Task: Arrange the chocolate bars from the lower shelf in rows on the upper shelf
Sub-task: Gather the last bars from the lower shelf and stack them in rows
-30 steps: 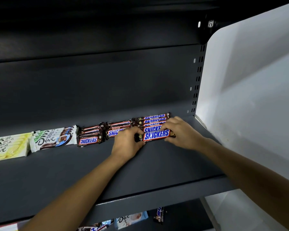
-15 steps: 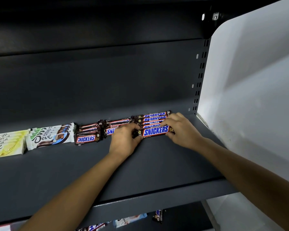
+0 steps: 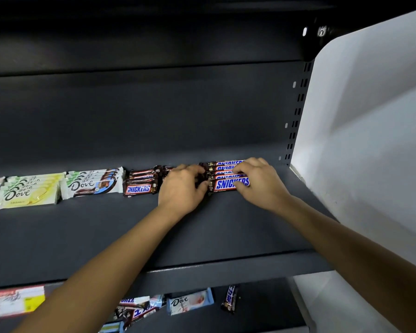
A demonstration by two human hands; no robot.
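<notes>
On the dark upper shelf (image 3: pixel 226 231) lies a row of long Snickers bars at the back right. The front Snickers bar (image 3: pixel 227 184) is pinched at its left end by my left hand (image 3: pixel 183 187) and at its right end by my right hand (image 3: pixel 258 180). My left hand hides part of a middle stack of small Snickers. Another stack of small Snickers bars (image 3: pixel 141 181) sits to the left. Further left lie a stack of white Dove bars (image 3: pixel 91 183) and a stack of yellow Dove bars (image 3: pixel 27 194). Loose bars lie on the lower shelf (image 3: pixel 269 308), among them a blue Dove bar (image 3: pixel 190 301) and a Snickers bar (image 3: pixel 230 299).
A white side panel (image 3: pixel 370 140) closes the shelf on the right. The dark back wall (image 3: pixel 154 116) rises behind the bars. A price label (image 3: pixel 18 300) hangs on the shelf's front edge at the left.
Both hands have pushed the front long Snickers bar back against the bars behind it. The view tilted down, so more of the lower shelf shows.
</notes>
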